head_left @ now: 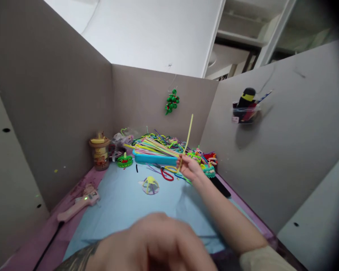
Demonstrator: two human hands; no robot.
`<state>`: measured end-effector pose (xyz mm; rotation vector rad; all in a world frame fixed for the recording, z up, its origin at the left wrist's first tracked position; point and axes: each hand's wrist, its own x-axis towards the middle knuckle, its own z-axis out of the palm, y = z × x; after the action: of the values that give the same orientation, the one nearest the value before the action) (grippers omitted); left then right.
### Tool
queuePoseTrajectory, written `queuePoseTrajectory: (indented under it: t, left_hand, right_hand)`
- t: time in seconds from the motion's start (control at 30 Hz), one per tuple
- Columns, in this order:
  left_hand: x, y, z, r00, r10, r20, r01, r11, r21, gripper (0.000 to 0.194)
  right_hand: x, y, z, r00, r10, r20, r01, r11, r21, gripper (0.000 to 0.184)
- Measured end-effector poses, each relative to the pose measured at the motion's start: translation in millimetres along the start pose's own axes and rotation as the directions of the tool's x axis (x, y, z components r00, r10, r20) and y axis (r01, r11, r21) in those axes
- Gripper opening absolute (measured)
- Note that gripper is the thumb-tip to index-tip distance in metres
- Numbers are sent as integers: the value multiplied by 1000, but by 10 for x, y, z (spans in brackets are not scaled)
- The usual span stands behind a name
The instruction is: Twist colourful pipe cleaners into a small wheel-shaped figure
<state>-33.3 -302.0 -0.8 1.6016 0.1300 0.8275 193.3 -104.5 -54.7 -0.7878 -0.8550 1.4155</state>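
Note:
My right hand (pixel 188 168) is closed on a pale yellow pipe cleaner (pixel 189 131), pinched near its lower part. The long end sticks up above the fingers, and a short piece hangs below. Close to the camera, my left hand (pixel 155 244) is large and blurred, its fingers curling down past the bottom edge; whether it holds anything is hidden. Between the hands and the back wall, a small dome-shaped frame of yellow and purple pipe cleaners (pixel 150 185) stands on the light blue mat (pixel 115 199).
A blue tray (pixel 149 158) overflows with coloured pipe cleaners. Red-handled scissors (pixel 166 174) lie before it. A green crafted piece (pixel 124 161) and a lidded cup (pixel 100 152) stand left. A pink glue gun (pixel 79 205) with a lit green light lies left; a black phone-like slab (pixel 220 187) lies right.

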Motion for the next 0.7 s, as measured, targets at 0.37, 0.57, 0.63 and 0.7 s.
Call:
queuePoseTrajectory:
  t: [0.37,0.57,0.63,0.7]
  left_hand:
    - [540,-1112,-1636,708,188,-681,416,669,617,21]
    - [378,-1386,-1713,827,77,-557,440,528,727,19]
    - [353,-1383,-1715,884,61,-463,371,510,776,20]
    - [333,-1379,-1716,922,63,-381,303,495,815,18]
  right_hand:
    - [-94,762,275,963,-260,76,269,951,-155,22]
    - [-74,637,95,980,-163,116,161,987,30,27]
    - [7,582,25,986,-165,39,162,985,62,25]
    - [77,468,-58,972,-224,-67,230,968,99,30]
